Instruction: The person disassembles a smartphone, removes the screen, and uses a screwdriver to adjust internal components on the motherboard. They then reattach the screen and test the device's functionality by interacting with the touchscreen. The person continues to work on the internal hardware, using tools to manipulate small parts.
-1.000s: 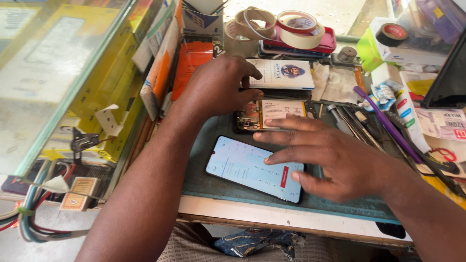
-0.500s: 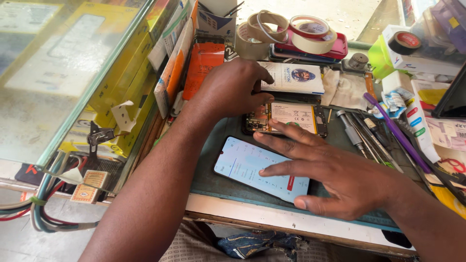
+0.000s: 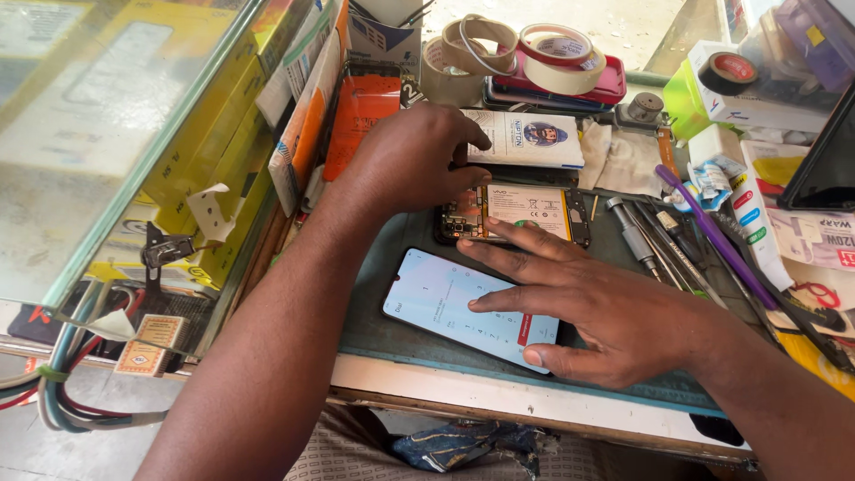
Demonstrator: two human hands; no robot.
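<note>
Near the front edge of the tabletop (image 3: 534,396), the right hand (image 3: 614,312) lies flat, fingers (image 3: 508,300) spread and gripping nothing, fingertips touching the lit screen of a smartphone (image 3: 445,307) lying face up. Just behind it, the left hand (image 3: 410,160) presses loosely curled fingers onto an opened phone (image 3: 525,212) with its back cover off, battery and circuit board exposed. Both look light, stiff and fragile: best held by the side edges, as glass is slippery and bare parts delicate. The left hand hides the opened phone's left end; the right palm covers the smartphone's near corner. Tape rolls (image 3: 557,55), screwdrivers (image 3: 634,236) and purple tweezers (image 3: 712,233) crowd the back-right corner.
</note>
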